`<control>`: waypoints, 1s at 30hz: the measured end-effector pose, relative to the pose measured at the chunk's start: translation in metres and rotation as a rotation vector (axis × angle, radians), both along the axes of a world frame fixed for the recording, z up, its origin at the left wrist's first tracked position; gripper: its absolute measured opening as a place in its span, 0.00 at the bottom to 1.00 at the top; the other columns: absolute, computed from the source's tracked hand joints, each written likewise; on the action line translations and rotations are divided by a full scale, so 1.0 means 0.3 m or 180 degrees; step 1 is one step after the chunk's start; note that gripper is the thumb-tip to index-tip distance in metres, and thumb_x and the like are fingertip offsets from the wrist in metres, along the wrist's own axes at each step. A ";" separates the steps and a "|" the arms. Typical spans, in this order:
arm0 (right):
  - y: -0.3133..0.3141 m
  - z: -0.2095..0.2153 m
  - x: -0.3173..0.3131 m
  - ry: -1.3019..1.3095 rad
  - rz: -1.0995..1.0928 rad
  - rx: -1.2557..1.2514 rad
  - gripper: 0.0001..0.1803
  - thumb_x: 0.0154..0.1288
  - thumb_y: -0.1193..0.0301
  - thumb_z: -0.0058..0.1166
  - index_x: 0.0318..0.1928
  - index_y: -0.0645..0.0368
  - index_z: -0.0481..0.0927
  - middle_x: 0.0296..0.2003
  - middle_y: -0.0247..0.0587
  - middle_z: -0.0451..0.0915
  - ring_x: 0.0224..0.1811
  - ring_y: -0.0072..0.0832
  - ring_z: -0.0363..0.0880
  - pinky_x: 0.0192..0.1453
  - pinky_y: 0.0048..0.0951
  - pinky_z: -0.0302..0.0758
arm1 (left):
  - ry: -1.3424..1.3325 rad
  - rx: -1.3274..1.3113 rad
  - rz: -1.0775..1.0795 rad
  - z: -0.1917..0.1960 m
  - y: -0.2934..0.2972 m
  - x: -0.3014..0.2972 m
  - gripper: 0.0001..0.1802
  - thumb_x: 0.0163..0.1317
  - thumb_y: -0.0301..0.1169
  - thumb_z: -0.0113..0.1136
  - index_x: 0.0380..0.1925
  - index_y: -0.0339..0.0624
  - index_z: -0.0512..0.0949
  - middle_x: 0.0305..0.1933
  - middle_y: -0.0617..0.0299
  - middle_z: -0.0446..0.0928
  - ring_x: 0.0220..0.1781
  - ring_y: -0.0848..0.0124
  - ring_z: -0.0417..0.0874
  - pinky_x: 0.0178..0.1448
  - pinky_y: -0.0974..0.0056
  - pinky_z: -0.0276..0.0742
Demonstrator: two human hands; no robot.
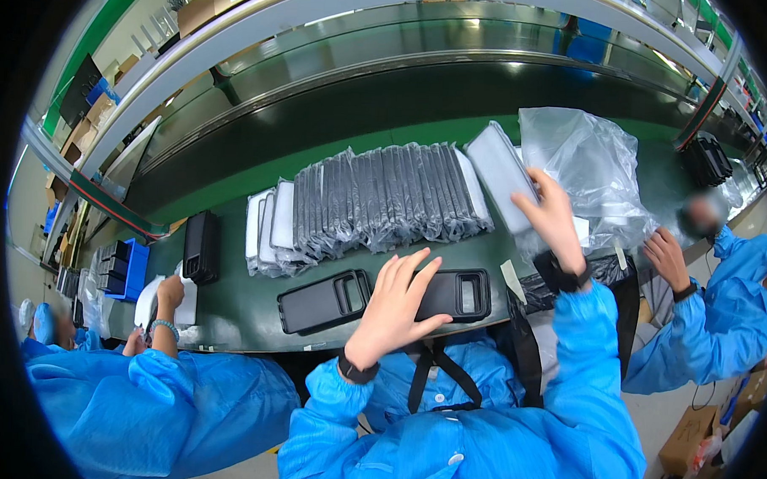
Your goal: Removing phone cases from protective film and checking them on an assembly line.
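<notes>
My left hand (394, 303), fingers spread, is over two black plastic cases lying on the green bench top (237, 315). One black case (322, 303) lies to its left; the other black case (470, 295) is partly covered by my fingers. Each has a rectangular opening near one end. Farther right, my right hand (557, 220) is closed on the edge of a flat white foam pouch (497, 172), which leans at a tilt. A long row of bagged black panels (385, 193) stands on edge to the left of that pouch.
Clear plastic bags (576, 166) lie heaped behind my right hand. A co-worker's hand (668, 258) is at the right; another person's hand (169, 295) is at the left. Nearby stand a stack of black cases (200, 246) and a blue bin (131, 270). A metal-edged conveyor (364, 78) runs behind.
</notes>
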State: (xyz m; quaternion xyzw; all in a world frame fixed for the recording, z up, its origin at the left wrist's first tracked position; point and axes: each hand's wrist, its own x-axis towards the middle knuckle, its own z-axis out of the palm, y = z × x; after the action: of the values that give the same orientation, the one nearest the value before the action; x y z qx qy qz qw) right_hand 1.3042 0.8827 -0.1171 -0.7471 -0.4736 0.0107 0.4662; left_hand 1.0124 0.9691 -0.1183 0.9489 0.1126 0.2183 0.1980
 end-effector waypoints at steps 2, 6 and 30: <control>-0.160 0.074 -0.134 0.0524 0.0425 -0.0117 0.23 0.52 0.69 0.61 0.47 0.68 0.74 0.41 0.52 0.78 0.42 0.39 0.78 0.47 0.32 0.73 | -0.0531 -0.0215 0.0237 0.032 -0.035 -0.034 0.45 0.47 0.43 0.69 0.61 0.33 0.58 0.64 0.44 0.59 0.64 0.47 0.61 0.67 0.50 0.56; -0.359 0.122 -0.330 0.0772 0.1735 -0.0742 0.20 0.51 0.69 0.65 0.43 0.66 0.78 0.37 0.46 0.80 0.40 0.33 0.79 0.46 0.29 0.73 | -0.0838 -0.1040 0.0408 0.046 -0.134 -0.088 0.33 0.54 0.38 0.64 0.55 0.31 0.63 0.55 0.45 0.68 0.55 0.53 0.70 0.59 0.56 0.64; -0.528 -0.192 -0.450 0.5319 0.1633 0.1122 0.22 0.49 0.70 0.64 0.43 0.70 0.76 0.37 0.44 0.81 0.37 0.27 0.80 0.43 0.25 0.75 | -0.1033 -0.5646 -0.0868 -0.113 -0.213 -0.207 0.19 0.66 0.34 0.53 0.49 0.28 0.74 0.50 0.56 0.75 0.51 0.71 0.74 0.55 0.66 0.67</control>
State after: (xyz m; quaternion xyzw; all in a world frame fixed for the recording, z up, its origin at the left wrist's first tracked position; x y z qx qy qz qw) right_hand 1.1691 0.7244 -0.1747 -0.2838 -0.1265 0.5830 0.7508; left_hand 0.9501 0.9051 -0.1523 0.4112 0.0968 0.1573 0.8926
